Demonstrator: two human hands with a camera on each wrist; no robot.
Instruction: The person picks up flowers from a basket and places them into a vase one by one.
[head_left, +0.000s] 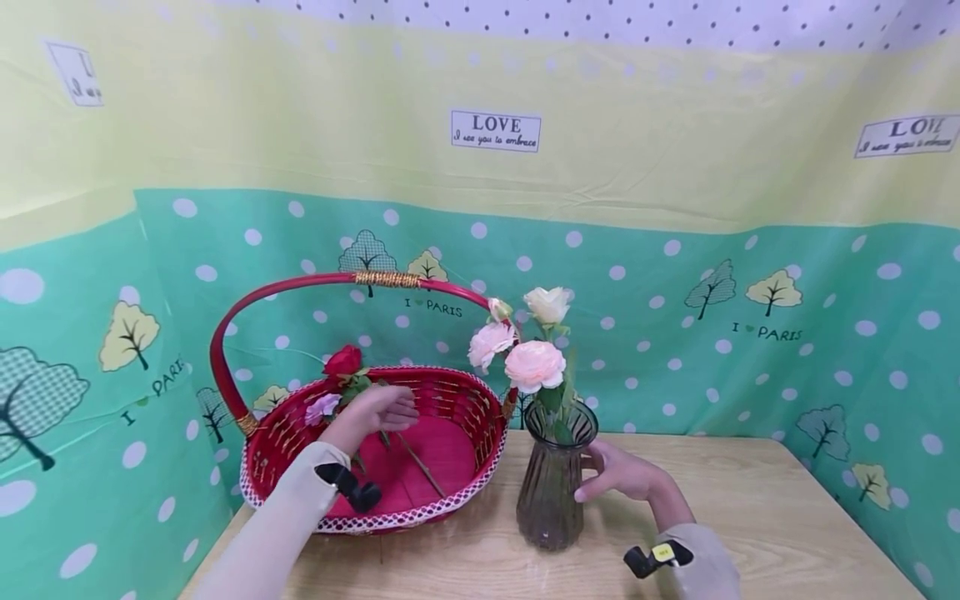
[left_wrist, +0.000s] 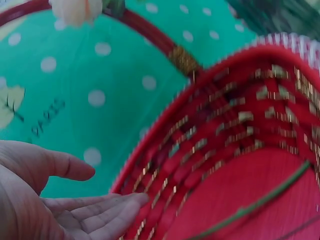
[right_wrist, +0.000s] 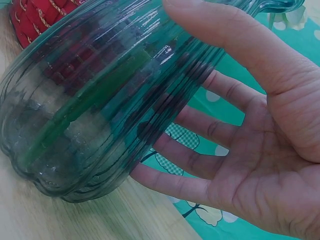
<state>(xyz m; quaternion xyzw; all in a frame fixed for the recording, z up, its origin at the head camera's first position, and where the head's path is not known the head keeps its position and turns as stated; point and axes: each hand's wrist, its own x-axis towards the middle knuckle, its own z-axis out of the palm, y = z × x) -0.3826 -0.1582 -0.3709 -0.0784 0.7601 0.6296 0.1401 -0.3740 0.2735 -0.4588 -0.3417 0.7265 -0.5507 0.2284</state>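
My left hand (head_left: 381,408) is over the red woven basket (head_left: 401,522), fingers extended and holding nothing; its fingertips overlap the basket wall in the left wrist view. Beneath and beside it, a red rose (head_left: 343,361) and a small purple flower (head_left: 322,408) lie in the basket. A green stem (left_wrist: 255,204) crosses the basket floor. My right hand (head_left: 626,473) holds the ribbed glass vase (head_left: 551,500) from the right, thumb in front and fingers behind. Standing in the vase are pink flowers (head_left: 536,367) and a white rose (head_left: 548,305), with a green stem (right_wrist: 90,102) visible through the glass.
The basket's tall red handle (head_left: 285,287) arches over it, its right end behind the flowers. Basket and vase stand side by side on a light wooden table (head_left: 757,517). A green and yellow printed curtain (head_left: 637,275) hangs along the back and sides.
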